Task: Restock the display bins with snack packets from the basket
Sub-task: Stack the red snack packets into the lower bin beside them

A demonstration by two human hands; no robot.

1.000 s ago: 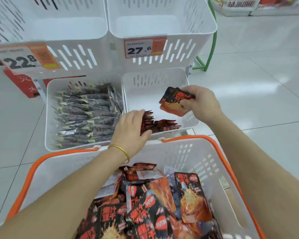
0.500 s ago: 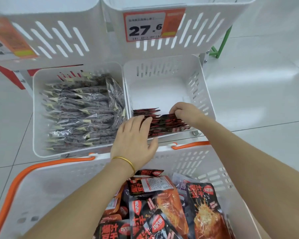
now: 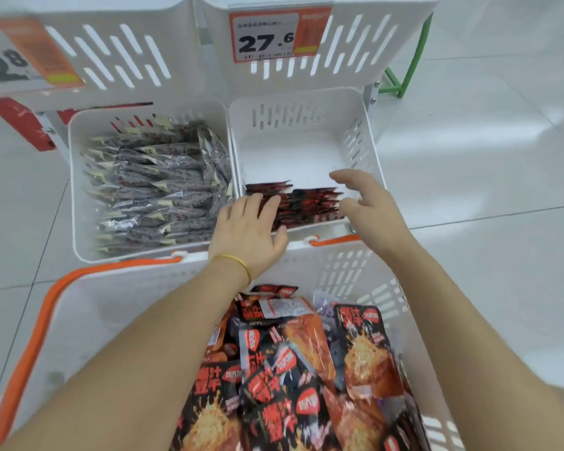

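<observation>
Neither grip holds anything. My left grip (image 3: 248, 236) lies flat, fingers straight, on the near-left end of the row of packets (image 3: 310, 203) standing in the half-filled bin (image 3: 290, 154). My right grip (image 3: 368, 206) hovers with fingers spread loose over the row's right end, touching nothing that I can make out. Behind that row the bin's floor is bare up to its far wall. On my side of the bin, with its rim almost against the bin's front wall, stands the basket (image 3: 118, 307). The snack packets (image 3: 293, 369) I have to move are heaped in it, overlapping at all angles. Left of the bin, the neighbouring bin (image 3: 74, 190) is packed with grey packets (image 3: 157, 187).

I judge the snack packets light, thin and floppy: glossy film that will slide over its neighbours, with a soft lump of filling in the middle. A pinch on one corner would let a packet droop. I'd rather take a few at once across the flat faces, thumb on one side and fingers on the other, near the sealed top edge where the film looks stiffest. A hard squeeze is needless and might crush what is inside. Stood on edge, they will likely topple unless a flat palm props the row.
</observation>
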